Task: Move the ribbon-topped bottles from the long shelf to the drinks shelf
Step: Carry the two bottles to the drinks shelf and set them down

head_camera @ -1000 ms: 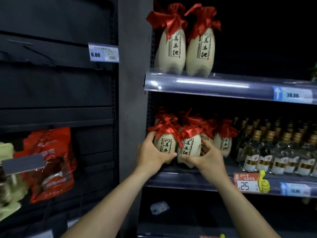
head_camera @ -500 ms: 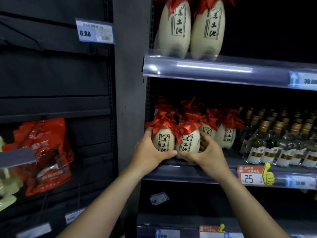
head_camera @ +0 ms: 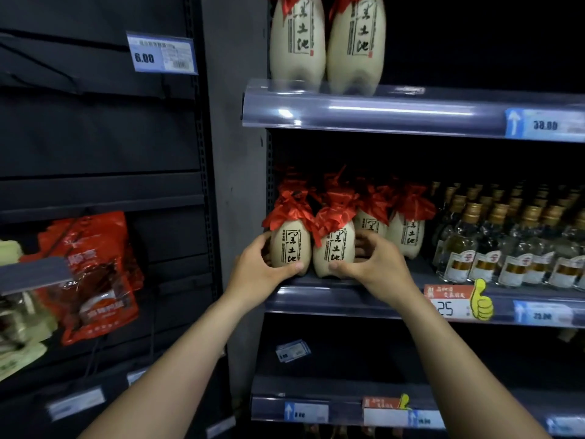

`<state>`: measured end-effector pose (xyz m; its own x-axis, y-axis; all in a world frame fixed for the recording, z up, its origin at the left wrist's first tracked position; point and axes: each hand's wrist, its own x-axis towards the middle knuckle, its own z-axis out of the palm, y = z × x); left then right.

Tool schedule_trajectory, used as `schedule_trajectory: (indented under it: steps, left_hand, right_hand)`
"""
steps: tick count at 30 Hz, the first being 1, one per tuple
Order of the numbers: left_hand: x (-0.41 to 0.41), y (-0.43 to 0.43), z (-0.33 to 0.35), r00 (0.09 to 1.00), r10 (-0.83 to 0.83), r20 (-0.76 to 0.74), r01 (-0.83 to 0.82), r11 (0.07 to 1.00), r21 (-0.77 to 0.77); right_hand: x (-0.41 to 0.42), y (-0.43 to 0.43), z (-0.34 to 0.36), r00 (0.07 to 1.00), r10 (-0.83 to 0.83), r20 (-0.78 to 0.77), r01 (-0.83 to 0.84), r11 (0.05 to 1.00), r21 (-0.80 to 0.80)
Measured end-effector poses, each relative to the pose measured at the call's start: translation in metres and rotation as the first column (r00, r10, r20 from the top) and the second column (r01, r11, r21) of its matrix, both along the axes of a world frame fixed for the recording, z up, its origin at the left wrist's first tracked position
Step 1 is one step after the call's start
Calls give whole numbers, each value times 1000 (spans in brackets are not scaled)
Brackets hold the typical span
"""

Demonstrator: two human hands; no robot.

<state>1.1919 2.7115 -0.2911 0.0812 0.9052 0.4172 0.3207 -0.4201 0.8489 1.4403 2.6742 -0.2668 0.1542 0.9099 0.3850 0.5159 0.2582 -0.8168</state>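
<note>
Since the earlier frames the view has tilted down and the two front bottles, then lifted, have settled onto the middle shelf [head_camera: 348, 294], upright and side by side. The left hand [head_camera: 258, 274] wraps the left ribbon-topped bottle [head_camera: 289, 245]; the right hand [head_camera: 375, 269] wraps the right ribbon-topped bottle [head_camera: 334, 250], fingers curled round each body. Two more ribbon-topped bottles [head_camera: 406, 236] stand just behind, to the right. Further right, rows of clear glass bottles [head_camera: 506, 245] fill the same shelf. On the shelf above [head_camera: 395, 110] stand two tall cream bottles [head_camera: 326, 45]. A grey pillar [head_camera: 235, 169] divides this dim unit from dark shelving at left, holding a red packet [head_camera: 95, 274] and a price tag [head_camera: 161, 53].
</note>
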Motion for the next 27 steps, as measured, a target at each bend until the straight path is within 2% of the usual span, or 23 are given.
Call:
schedule_trajectory:
  steps: [5, 14, 17, 22, 25, 27]
  left_hand:
    - [-3, 3, -2, 1000, -6, -9, 6, 1000, -15]
    - [-5, -7, 5, 998, -14, -56, 12, 999, -30]
    - [-12, -16, 4, 998, 61, -19, -61, 998, 3]
    - [-36, -76, -7, 983, 180, -18, -177, 978, 106]
    - [-46, -128, -36, 978, 196, -78, -187, 977, 105]
    - [-54, -161, -74, 974, 175, -144, -173, 984, 26]
  right_hand:
    - [3, 3, 1, 999, 51, 9, -51, 999, -11]
    - [1, -7, 4, 999, 22, 35, -21, 999, -41]
    - [-3, -24, 6, 994, -97, 53, 97, 995, 12]
    - [-24, -71, -16, 942, -317, 108, 294, 937, 191]
    - [-50, -108, -56, 958, -271, 90, 249, 948, 200]
    - [-71, -134, -96, 973, -175, 152, 157, 980, 124]
